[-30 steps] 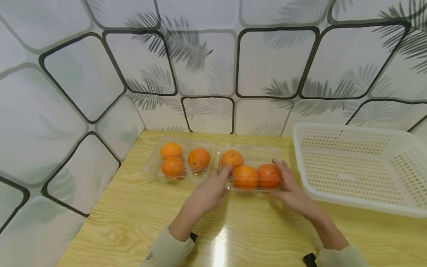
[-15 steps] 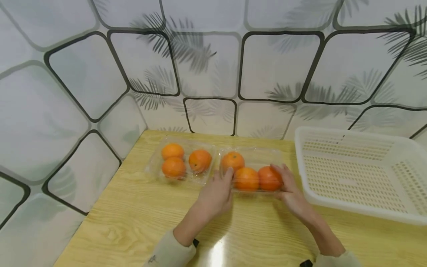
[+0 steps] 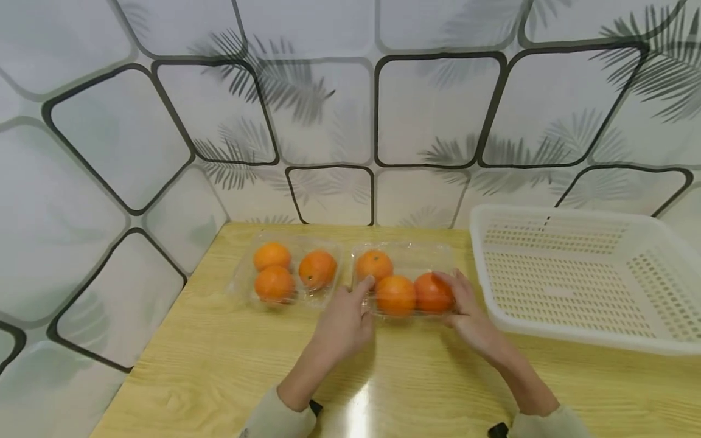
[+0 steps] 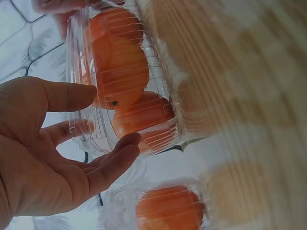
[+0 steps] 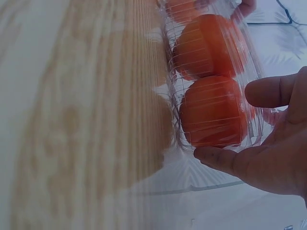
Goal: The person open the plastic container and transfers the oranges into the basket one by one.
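Note:
In the head view, my left hand [image 3: 342, 323] grips the left end of a clear plastic clamshell box [image 3: 416, 258], thumb up on its rim. My right hand [image 3: 475, 320] grips the other end, its fingers beside the rightmost fruit. Inside the box lie three oranges [image 3: 395, 295]. The left wrist view has the thumb [image 4: 72, 97] against the rim and the other fingers around the near end. In the right wrist view, the right thumb [image 5: 271, 91] lies at the rim and a finger [image 5: 216, 158] reaches under the end corner.
A second clear box [image 3: 244, 275] with three oranges [image 3: 317, 269] stands just left of the gripped one. To the right is a white slotted plastic basket [image 3: 575, 339]. Behind the wooden table [image 3: 219, 365] rises a patterned wall [image 3: 427, 109].
Both hands stay at the box's ends; the right fingers have closed in on its right end. The whole head view has shifted slightly.

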Action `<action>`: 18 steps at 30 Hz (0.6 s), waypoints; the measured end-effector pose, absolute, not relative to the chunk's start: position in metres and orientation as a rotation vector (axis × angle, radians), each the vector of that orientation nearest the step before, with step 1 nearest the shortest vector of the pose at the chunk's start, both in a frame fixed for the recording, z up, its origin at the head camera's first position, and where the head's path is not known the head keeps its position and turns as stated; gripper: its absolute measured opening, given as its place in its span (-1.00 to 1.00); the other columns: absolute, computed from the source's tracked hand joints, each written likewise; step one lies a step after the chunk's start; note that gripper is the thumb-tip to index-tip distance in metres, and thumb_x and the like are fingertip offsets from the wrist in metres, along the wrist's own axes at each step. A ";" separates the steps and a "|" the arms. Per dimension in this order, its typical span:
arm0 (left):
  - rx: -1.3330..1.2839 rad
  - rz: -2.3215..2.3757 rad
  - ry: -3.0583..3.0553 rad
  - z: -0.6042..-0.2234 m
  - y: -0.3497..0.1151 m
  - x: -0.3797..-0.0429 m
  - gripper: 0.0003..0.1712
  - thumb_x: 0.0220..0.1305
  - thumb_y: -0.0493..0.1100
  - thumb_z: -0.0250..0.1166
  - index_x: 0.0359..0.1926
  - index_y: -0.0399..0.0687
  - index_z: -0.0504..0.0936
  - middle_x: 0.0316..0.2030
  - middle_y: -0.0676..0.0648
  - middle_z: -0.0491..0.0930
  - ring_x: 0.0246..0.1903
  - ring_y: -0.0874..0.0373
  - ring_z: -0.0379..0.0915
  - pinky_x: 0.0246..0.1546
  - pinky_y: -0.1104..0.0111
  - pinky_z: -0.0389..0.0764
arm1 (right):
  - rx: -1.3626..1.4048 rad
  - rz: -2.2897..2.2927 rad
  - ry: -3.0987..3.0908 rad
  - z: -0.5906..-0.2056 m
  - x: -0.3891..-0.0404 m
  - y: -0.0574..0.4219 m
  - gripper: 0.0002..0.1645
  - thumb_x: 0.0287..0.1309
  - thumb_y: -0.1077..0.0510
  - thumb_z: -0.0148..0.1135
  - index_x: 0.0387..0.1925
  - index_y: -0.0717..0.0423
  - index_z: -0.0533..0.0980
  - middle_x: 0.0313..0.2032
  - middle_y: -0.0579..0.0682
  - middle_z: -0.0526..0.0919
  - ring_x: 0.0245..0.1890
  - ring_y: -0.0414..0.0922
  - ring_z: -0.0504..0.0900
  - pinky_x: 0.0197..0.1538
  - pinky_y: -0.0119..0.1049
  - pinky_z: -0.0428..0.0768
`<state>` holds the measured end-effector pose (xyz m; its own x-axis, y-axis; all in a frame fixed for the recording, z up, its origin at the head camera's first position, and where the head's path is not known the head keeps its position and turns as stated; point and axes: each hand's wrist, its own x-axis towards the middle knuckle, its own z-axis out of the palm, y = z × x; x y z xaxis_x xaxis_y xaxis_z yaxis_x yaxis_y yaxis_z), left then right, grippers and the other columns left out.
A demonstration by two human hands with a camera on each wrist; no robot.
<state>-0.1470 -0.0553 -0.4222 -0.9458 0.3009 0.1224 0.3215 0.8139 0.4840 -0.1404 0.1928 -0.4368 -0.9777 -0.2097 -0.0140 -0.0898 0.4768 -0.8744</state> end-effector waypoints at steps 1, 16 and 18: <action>-0.501 -0.835 -2.929 -0.422 -0.056 -0.148 -0.30 0.14 -0.34 0.29 0.34 -0.03 0.42 -0.23 -0.30 0.54 -0.39 0.03 0.41 -0.61 0.38 0.41 | -0.262 -1.521 2.606 -0.436 -0.141 0.193 -0.06 0.02 0.41 0.17 0.46 0.09 0.13 0.52 0.34 -0.38 0.50 0.33 -0.39 0.29 0.52 -0.18; -0.521 -0.814 -2.927 -0.423 -0.055 -0.146 -0.40 0.14 -0.37 0.26 0.23 -0.03 0.43 -0.28 -0.31 0.48 -0.45 0.05 0.32 -0.70 0.41 0.34 | -0.331 -1.395 2.706 -0.442 -0.138 0.192 -0.07 0.15 0.18 0.33 0.46 0.07 0.08 0.49 0.43 -0.36 0.46 0.46 -0.22 0.26 0.52 0.01; -0.518 -0.811 -2.933 -0.423 -0.055 -0.147 -0.42 0.14 -0.37 0.26 0.21 -0.01 0.42 -0.28 -0.31 0.46 -0.45 0.05 0.31 -0.70 0.40 0.35 | -0.348 -1.371 2.725 -0.443 -0.138 0.192 -0.07 0.15 0.18 0.33 0.46 0.06 0.08 0.49 0.43 -0.35 0.47 0.43 -0.24 0.26 0.53 0.01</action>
